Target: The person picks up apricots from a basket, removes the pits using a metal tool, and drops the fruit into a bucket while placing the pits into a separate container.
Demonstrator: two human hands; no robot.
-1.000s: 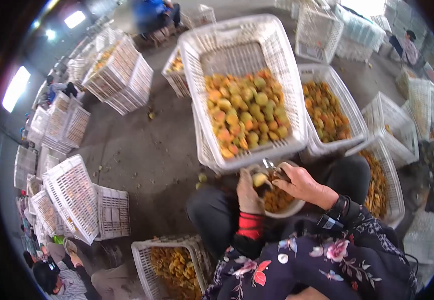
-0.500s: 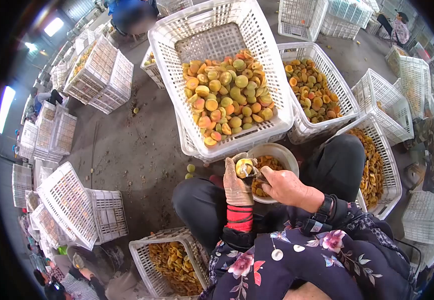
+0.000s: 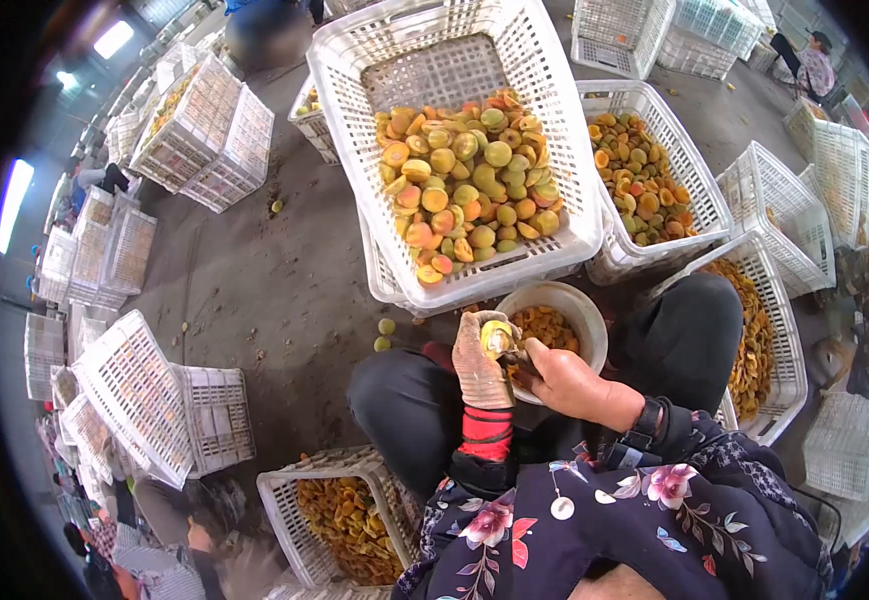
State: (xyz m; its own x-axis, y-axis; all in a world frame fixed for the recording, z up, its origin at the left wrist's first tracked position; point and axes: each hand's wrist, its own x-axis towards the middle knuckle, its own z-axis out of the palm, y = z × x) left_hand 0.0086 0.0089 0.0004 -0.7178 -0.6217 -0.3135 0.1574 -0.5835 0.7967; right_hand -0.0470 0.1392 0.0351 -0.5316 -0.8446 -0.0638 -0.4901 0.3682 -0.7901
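My left hand, in a dirty pale glove, is closed around a cut yellow-green fruit. My right hand is bare and closed on a small dark tool, whose tip meets the fruit; its exact shape is hard to make out. Just behind both hands, a white bucket holds orange fruit pieces. Beyond it, a large white crate of whole and halved fruits rests on another crate.
Fruit-filled crates stand at the right, behind right and front left. Stacked crates line the left. Two green fruits lie on the floor. Several people are around; one sits at the far right back.
The view has shifted slightly, so the crates appear a little further right. Both hands remain together at the fruit, which is turned a little differently.
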